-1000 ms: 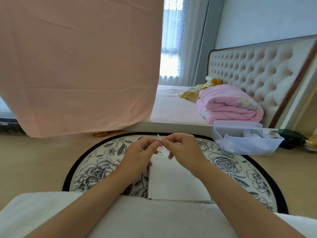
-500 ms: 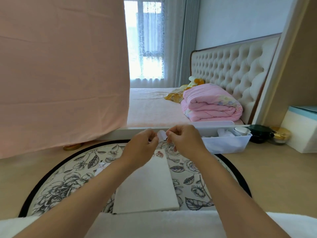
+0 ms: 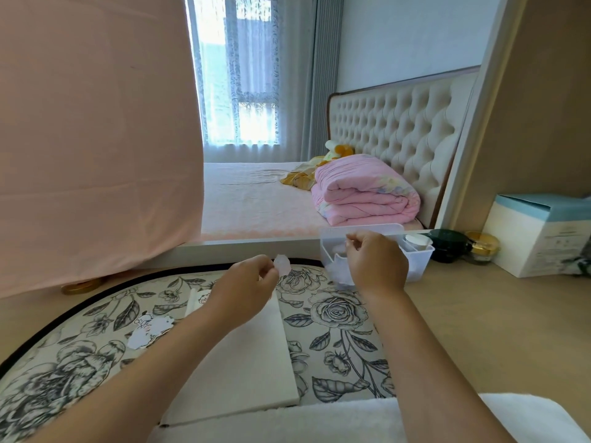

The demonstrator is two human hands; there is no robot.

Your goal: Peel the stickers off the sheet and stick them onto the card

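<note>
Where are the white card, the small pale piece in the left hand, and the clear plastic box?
white card (image 3: 256, 362): head view, bare middle of its top face.
small pale piece (image 3: 283, 265): head view, middle of its visible part.
clear plastic box (image 3: 420, 262): head view, right end of its front wall.

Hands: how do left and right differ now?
The left hand pinches a pale piece above the card; the right hand is by the bin, and whether it holds anything I cannot tell. The left hand sits lower in view than the right hand. Both have curled fingers.
</note>
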